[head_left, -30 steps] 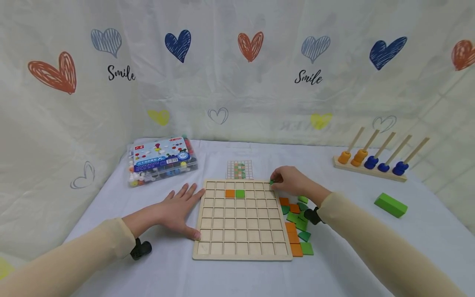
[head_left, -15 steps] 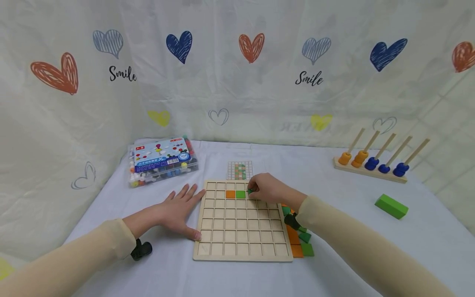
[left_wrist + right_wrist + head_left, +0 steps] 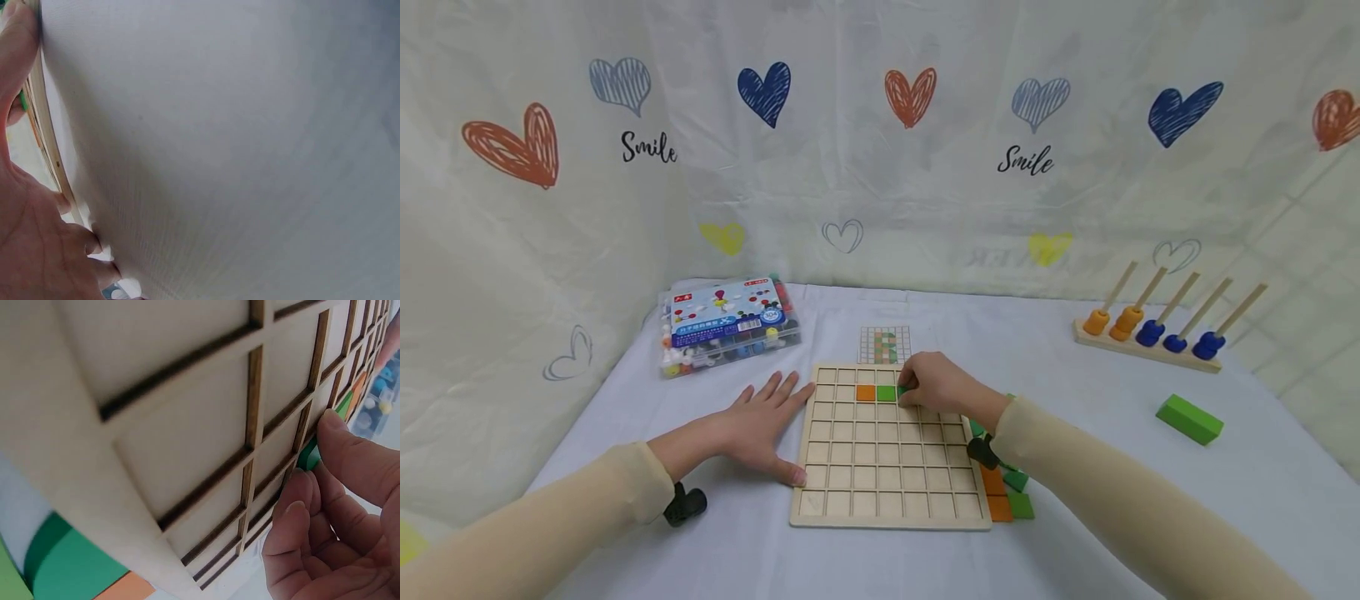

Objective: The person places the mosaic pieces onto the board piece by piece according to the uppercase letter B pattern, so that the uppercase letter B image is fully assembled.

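A wooden grid board (image 3: 864,454) lies on the white cloth between both hands. One orange square tile (image 3: 866,392) and one light green square tile (image 3: 886,393) sit side by side in its second row from the far edge. My right hand (image 3: 936,383) pinches a dark green tile (image 3: 308,455) between thumb and fingers, at the cell just right of the light green one. The fingers cover much of this tile, so its full shape cannot be told. With fingers spread, my left hand (image 3: 756,433) rests against the board's left edge, thumb and fingertips touching it.
Loose orange tiles (image 3: 998,507) and green tiles (image 3: 1021,505) lie along the board's right edge, partly under my right forearm. Behind the board is a printed grid card (image 3: 884,344). A clear parts box (image 3: 730,321), a bead-peg stand (image 3: 1150,343) and a green block (image 3: 1190,418) stand farther out.
My right hand has moved left from the board's far right corner with the dark green tile, and now is beside the light green tile. The left hand has stayed put.
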`<move>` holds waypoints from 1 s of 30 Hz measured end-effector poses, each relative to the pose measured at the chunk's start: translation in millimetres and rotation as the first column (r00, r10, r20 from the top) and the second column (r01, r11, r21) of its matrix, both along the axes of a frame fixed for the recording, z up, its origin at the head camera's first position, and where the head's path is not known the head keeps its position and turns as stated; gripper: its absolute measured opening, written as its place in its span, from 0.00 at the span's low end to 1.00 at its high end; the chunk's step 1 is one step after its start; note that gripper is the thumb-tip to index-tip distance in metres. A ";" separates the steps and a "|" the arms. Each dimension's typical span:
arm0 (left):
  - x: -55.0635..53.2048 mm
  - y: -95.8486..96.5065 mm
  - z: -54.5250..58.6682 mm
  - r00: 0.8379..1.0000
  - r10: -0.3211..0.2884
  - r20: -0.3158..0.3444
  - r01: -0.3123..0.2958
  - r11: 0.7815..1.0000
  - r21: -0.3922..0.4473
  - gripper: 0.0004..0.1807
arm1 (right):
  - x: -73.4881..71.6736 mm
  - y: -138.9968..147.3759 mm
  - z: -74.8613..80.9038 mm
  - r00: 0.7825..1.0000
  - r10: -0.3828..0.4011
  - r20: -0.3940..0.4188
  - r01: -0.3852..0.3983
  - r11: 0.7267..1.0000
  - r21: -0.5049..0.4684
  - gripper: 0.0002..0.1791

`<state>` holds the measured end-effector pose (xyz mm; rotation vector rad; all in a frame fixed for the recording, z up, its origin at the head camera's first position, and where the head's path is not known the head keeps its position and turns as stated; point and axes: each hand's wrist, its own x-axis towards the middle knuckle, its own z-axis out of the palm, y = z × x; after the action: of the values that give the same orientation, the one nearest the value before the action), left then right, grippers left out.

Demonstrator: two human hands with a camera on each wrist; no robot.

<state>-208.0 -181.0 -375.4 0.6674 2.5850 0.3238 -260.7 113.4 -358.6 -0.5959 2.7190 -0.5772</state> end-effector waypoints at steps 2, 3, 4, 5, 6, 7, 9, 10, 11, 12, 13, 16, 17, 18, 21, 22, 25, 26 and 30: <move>0.1 0.3 0.5 1.000 0.002 -0.002 -0.002 1.000 -0.001 0.71 | 0.6 0.8 0.5 1.000 0.000 0.000 0.000 1.000 -0.010 0.09; 0.2 0.4 0.5 1.000 0.002 -0.006 -0.001 1.000 0.005 0.71 | 1.0 1.4 0.7 1.000 0.004 -0.003 -0.004 1.000 -0.012 0.08; 0.1 0.5 0.4 1.000 0.002 -0.007 -0.002 1.000 0.005 0.70 | 1.2 2.2 1.2 1.000 0.008 -0.006 -0.008 1.000 -0.014 0.08; 0.0 0.5 0.3 1.000 0.002 -0.008 -0.002 1.000 0.005 0.70 | 1.4 3.0 1.5 1.000 0.014 -0.011 -0.014 1.000 -0.015 0.07; 0.1 0.7 0.3 1.000 0.003 -0.008 -0.003 1.000 0.005 0.70 | 1.5 3.8 1.6 1.000 0.020 -0.016 -0.020 1.000 -0.015 0.08; 0.1 0.8 0.3 1.000 0.002 -0.008 -0.002 1.000 0.004 0.70 | 1.5 4.7 1.7 0.999 0.025 -0.022 -0.025 1.000 -0.013 0.08; 0.3 0.9 0.3 1.000 0.005 -0.008 -0.005 1.000 0.004 0.70 | 1.2 5.6 1.4 0.999 0.027 -0.032 -0.028 1.000 -0.013 0.08; 0.4 0.9 0.3 1.000 0.006 -0.008 -0.006 1.000 0.004 0.70 | 1.1 5.9 1.2 0.999 0.026 -0.035 -0.026 1.000 -0.014 0.07; 0.4 1.0 0.4 1.000 0.008 -0.008 -0.008 1.000 0.004 0.70 | 1.0 5.9 1.1 0.999 0.020 -0.036 -0.021 1.000 -0.016 0.07; 0.4 1.1 0.3 1.000 0.009 -0.008 -0.009 1.000 0.005 0.70 | 1.1 5.6 1.0 0.999 0.012 -0.036 -0.013 1.000 -0.018 0.07; 0.4 1.1 0.2 1.000 0.009 -0.008 -0.009 1.000 0.005 0.70 | 1.2 5.3 0.9 0.999 0.002 -0.035 -0.002 1.000 -0.020 0.06; 0.0 0.4 -0.3 1.000 0.005 -0.004 -0.005 1.000 0.012 0.71 | 1.6 3.6 0.6 0.999 -0.029 -0.030 0.028 0.999 -0.024 0.05; -0.1 -0.1 -0.3 1.000 0.003 0.001 -0.003 1.000 0.011 0.71 | 1.7 3.1 0.5 0.999 -0.037 -0.029 0.036 0.999 -0.024 0.05; -0.5 -0.8 -0.9 1.000 0.000 0.002 0.000 1.000 0.017 0.72 | 1.7 2.8 0.3 0.999 -0.041 -0.028 0.041 0.999 -0.023 0.05; -1.5 -2.7 -2.4 1.000 -0.002 0.011 0.002 1.000 0.021 0.74 | 1.5 2.9 0.2 0.999 -0.043 -0.030 0.042 0.999 -0.023 0.05; -1.5 -3.1 -2.6 1.000 -0.002 0.014 0.002 1.000 0.019 0.74 | 1.2 3.3 0.2 0.999 -0.039 -0.031 0.038 0.999 -0.023 0.05; -1.4 -2.7 -2.7 1.000 -0.001 0.012 0.000 1.000 0.023 0.73 | 0.9 5.8 1.4 1.000 -0.015 -0.027 0.014 1.000 -0.026 0.07; -1.4 -2.4 -2.4 1.000 -0.002 0.008 0.002 1.000 0.024 0.73 | 0.8 6.7 1.6 1.000 -0.009 -0.023 0.009 1.000 -0.027 0.07; 0.0 -0.1 -0.4 1.000 0.006 -0.005 -0.006 1.000 0.009 0.71 | 0.3 10.4 3.1 1.000 0.009 -0.005 -0.009 1.000 -0.025 0.10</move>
<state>-208.0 -181.1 -375.8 0.6650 2.5917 0.3361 -260.5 123.9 -355.4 -0.6165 2.7162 -0.6091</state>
